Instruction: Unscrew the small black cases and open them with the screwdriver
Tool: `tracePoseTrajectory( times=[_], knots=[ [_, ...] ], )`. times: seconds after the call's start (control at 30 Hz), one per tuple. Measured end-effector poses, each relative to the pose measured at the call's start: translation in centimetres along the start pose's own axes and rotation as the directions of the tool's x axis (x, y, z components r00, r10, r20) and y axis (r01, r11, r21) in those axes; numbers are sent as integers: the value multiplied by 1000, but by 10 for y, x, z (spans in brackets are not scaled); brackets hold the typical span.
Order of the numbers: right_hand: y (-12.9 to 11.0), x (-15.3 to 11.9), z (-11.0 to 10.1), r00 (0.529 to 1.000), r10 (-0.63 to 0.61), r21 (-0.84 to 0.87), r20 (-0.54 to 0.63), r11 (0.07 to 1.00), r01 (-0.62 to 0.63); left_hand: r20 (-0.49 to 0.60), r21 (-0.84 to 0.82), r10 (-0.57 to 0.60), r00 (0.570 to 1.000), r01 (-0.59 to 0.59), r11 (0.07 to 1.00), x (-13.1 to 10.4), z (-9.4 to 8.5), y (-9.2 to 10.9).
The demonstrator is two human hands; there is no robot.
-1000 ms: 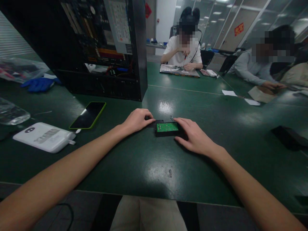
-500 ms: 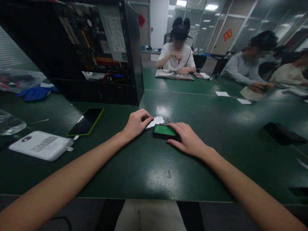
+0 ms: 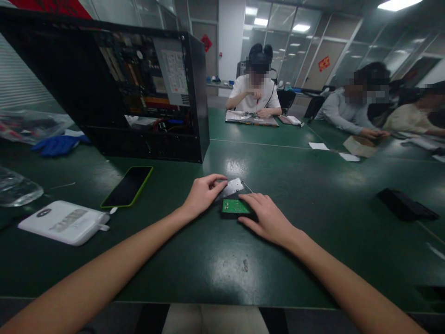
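Observation:
On the green table lies a small black box with a green circuit board (image 3: 232, 206) facing up. My right hand (image 3: 266, 215) is closed round its right end, fingers along the far side and thumb at the near side. Just behind the box is a light metallic plate (image 3: 235, 185). The left edge of that plate is pinched between the thumb and fingers of my left hand (image 3: 205, 192). A thin rod (image 3: 246, 186) extends from near the plate toward my right fingers.
An open black computer case (image 3: 200, 93) stands at the back left. Nearer are a phone (image 3: 128, 187), a white power bank (image 3: 66, 222) and blue gloves (image 3: 57, 145). A black object (image 3: 406, 204) lies at the right. Several people sit across the table.
The whole view has shifted, so the scene sits lower in the picture. The plate has turned a little at my left fingers. My right hand stays on the black box.

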State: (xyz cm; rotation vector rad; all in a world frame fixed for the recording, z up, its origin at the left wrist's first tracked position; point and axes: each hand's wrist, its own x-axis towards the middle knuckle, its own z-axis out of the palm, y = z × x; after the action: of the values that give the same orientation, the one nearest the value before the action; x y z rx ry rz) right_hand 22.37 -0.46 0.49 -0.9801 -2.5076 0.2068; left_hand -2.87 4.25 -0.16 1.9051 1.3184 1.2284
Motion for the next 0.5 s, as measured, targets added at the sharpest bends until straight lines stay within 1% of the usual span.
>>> tracePoseTrajectory(
  times=[0.07,0.1,0.17,0.23,0.37,0.5],
  knots=[
    [-1,0,0,1000,8,9,11,1000,-8,25,-129,-83,996,85,988,0,0,2],
    [-1,1,0,1000,9,11,18,1000,-9,44,-216,-133,990,140,966,0,0,3],
    [-3,2,0,999,-1,8,34,1000,0,90,-381,-207,974,226,897,1,1,5],
    [-5,3,0,999,-19,-11,48,1000,20,126,-497,-230,965,262,827,3,3,6],
    [-8,4,0,997,-32,-51,66,998,35,162,-619,-263,951,306,723,4,5,5],
    [-9,5,1,997,-38,-57,68,997,42,161,-640,-276,948,313,702,4,6,2]
  ],
)
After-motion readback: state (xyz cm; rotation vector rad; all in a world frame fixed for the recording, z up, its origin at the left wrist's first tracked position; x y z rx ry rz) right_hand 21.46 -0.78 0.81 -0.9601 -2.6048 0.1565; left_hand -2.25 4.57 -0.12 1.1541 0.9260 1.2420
